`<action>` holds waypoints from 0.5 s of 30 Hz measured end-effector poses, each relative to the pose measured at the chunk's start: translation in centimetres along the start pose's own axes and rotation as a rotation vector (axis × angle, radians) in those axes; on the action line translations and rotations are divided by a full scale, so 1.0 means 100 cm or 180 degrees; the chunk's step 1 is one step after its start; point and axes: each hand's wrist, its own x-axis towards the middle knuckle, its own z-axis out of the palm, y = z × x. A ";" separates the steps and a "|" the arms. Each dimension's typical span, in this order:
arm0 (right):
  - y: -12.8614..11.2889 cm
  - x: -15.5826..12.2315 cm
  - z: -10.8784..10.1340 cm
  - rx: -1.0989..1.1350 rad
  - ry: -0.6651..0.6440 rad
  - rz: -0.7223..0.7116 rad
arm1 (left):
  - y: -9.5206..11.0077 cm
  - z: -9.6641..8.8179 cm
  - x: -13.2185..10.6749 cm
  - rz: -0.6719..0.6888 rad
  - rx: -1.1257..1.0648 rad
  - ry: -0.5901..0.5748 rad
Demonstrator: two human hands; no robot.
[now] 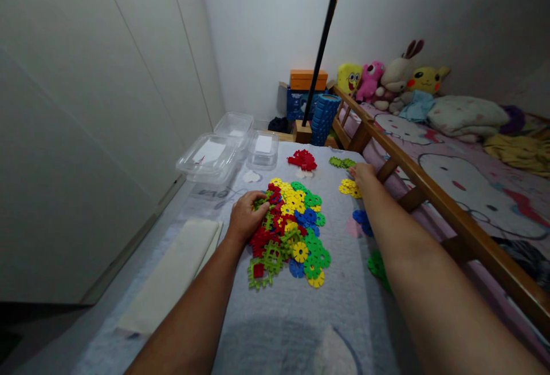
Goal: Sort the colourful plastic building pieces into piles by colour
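A mixed pile of plastic interlocking pieces (pixel 286 232) lies mid-table: red and lime-green square ones on the left, yellow, green and blue notched discs on the right. My left hand (pixel 248 214) rests at the pile's left edge, thumb and fingers closed around a lime-green interlocking piece (pixel 256 204). Far to the right, my right hand (pixel 363 173) reaches a small group of lime-green pieces (pixel 342 162); its fingers are bent together, and what they hold is hidden. Below that hand are yellow discs (pixel 349 188), blue discs (pixel 362 221) and green discs (pixel 377 266), partly behind my forearm. Red pieces (pixel 302 160) sit in a heap at the back.
Clear plastic boxes (pixel 206 157) stand at the back left. A folded cream cloth (pixel 172 275) lies along the left side. The wooden bed rail (pixel 423 183) borders the table on the right. Behind stand a black pole (pixel 323 48) and a blue foam roller (pixel 323 120).
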 end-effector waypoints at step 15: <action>-0.011 -0.087 0.004 -0.0181 -0.1171 -0.0397 | 0.003 -0.001 0.000 0.0007 -0.0006 -0.0007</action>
